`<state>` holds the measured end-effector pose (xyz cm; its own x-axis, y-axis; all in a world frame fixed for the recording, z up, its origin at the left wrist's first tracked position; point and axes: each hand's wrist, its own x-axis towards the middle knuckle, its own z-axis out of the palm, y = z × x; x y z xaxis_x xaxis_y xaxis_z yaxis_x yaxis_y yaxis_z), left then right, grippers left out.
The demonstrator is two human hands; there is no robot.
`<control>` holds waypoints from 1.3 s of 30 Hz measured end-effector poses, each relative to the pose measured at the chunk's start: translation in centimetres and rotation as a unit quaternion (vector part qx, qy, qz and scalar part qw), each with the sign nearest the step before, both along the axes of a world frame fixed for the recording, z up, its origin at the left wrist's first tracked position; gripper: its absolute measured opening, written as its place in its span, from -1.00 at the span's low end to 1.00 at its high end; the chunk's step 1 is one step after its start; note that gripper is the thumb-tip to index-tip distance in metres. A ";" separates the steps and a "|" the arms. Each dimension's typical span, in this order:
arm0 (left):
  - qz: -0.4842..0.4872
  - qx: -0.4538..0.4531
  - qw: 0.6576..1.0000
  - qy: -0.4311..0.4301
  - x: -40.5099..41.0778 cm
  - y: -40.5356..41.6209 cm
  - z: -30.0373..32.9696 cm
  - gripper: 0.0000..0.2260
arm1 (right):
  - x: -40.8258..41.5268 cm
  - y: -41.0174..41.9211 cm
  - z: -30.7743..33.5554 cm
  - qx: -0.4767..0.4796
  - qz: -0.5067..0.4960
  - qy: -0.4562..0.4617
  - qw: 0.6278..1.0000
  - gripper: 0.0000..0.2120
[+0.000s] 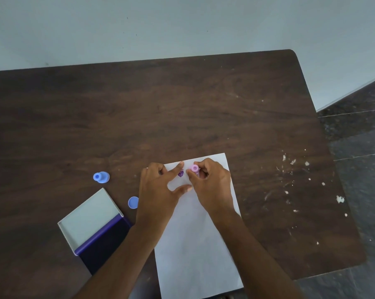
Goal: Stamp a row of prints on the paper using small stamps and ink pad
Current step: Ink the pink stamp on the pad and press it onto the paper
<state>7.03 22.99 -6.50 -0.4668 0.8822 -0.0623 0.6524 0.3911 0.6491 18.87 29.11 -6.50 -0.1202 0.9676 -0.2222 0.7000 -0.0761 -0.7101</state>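
A white sheet of paper [195,244] lies on the dark wooden table [182,104]. My right hand [212,186] grips a small pink stamp [194,168] standing upright on the paper's top part. Just left of it is one purple print [180,174]. My left hand [160,190] lies flat on the paper with fingers spread, the index finger and thumb framing the print. An open ink pad [104,244] with a dark purple pad and a white lid sits to the left of the paper. A blue stamp [101,177] stands beyond it.
A round blue cap [133,202] lies between the ink pad and my left hand. White paint flecks [339,199] mark the table's right side. The table's right edge drops to a dark stone floor [363,169]. A pale wall is behind the table.
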 end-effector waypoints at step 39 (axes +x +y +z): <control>0.035 -0.029 0.998 -0.031 -1.1 -3.0 3.5 -0.57 | 2.8 -3.9 6.3 -0.209 -0.221 0.425 0.853 -0.79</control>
<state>5.93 19.95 -3.00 -0.5216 0.8412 -0.1425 0.5810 0.4725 0.6627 21.65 25.23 -0.18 -0.0541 0.8174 -0.5735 -0.2158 -0.5704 -0.7925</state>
